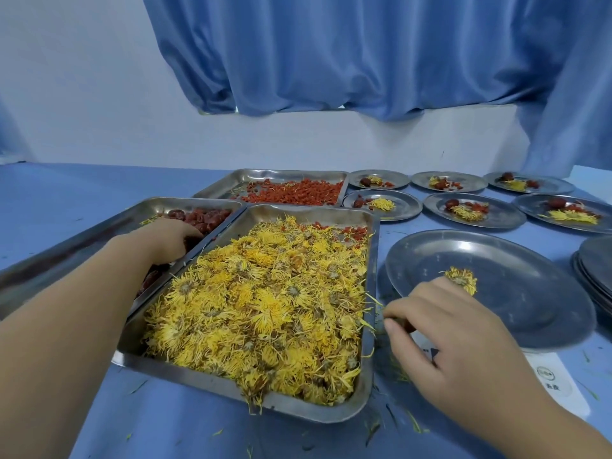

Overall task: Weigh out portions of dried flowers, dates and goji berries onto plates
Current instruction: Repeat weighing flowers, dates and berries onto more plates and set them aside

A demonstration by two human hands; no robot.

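A steel tray heaped with yellow dried flowers lies in front of me. Left of it is a tray of dark red dates, and behind them a tray of goji berries. My left hand reaches into the date tray with its fingers curled down among the dates; the fingertips are hidden. My right hand hovers at the near rim of a steel plate on a white scale, fingers curled, thumb by the forefinger. One dried flower lies on that plate.
Several small plates holding a date, goji berries and flowers stand at the back right. A stack of bare plates sits at the right edge. Loose petals litter the blue tablecloth. A white wall and a blue curtain rise behind the table.
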